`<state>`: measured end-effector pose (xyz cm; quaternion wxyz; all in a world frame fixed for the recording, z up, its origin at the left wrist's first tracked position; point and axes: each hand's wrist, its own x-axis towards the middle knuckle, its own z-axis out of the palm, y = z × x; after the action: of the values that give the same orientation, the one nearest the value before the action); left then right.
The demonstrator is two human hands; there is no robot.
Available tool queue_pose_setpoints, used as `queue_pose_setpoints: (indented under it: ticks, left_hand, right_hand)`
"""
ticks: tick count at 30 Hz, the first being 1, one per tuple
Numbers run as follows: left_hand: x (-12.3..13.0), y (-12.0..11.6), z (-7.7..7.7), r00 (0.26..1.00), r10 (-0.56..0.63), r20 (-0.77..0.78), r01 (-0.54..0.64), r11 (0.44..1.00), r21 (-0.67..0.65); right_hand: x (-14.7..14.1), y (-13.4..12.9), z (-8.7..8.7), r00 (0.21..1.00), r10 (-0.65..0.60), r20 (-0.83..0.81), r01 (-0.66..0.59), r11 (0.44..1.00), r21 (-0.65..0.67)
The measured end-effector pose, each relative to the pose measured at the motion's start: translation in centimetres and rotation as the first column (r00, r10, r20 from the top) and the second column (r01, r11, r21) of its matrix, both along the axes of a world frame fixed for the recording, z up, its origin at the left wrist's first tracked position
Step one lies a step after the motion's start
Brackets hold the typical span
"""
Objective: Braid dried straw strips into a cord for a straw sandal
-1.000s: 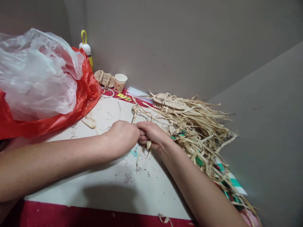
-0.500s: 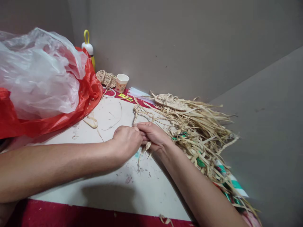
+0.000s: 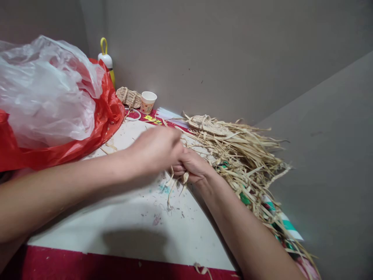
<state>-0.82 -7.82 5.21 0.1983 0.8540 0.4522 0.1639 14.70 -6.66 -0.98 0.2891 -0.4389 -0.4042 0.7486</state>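
My left hand (image 3: 159,146), blurred by motion, is closed and lies against the thumb side of my right hand; what it pinches is hidden. My right hand (image 3: 189,165) is closed around pale straw strands, and loose ends (image 3: 170,190) hang out below its fingers over the white board (image 3: 140,233). Right of my hands spreads a heap of dry straw (image 3: 247,155). On top of its far end lies a small woven straw sole (image 3: 208,124).
A white plastic bag (image 3: 52,93) in a red bag (image 3: 107,116) fills the left. At the back are a yellow and white bottle (image 3: 105,60), another woven sole (image 3: 128,97), a paper cup (image 3: 148,102) and a white ring (image 3: 133,114). Grey walls (image 3: 204,50) rise behind.
My left hand has moved up and slightly right, now covering part of the straw behind it. My right hand has stayed nearly in place, its fingers curled in more.
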Motion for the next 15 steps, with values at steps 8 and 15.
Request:
queue_pose_setpoints:
  ticks: [8,15]
  left_hand:
    - [0.1,3.7,-4.4,0.930,0.237,0.281,0.100,0.571,-0.815]
    - [-0.1,3.9,-4.6,0.944,0.182,0.276,0.081,0.681,-0.728]
  right_hand:
    - [0.6,0.3,-0.1,0.992,0.122,-0.035,-0.121,0.992,0.015]
    - [1.0,0.3,0.4,0.989,0.137,0.049,-0.139,0.990,0.030]
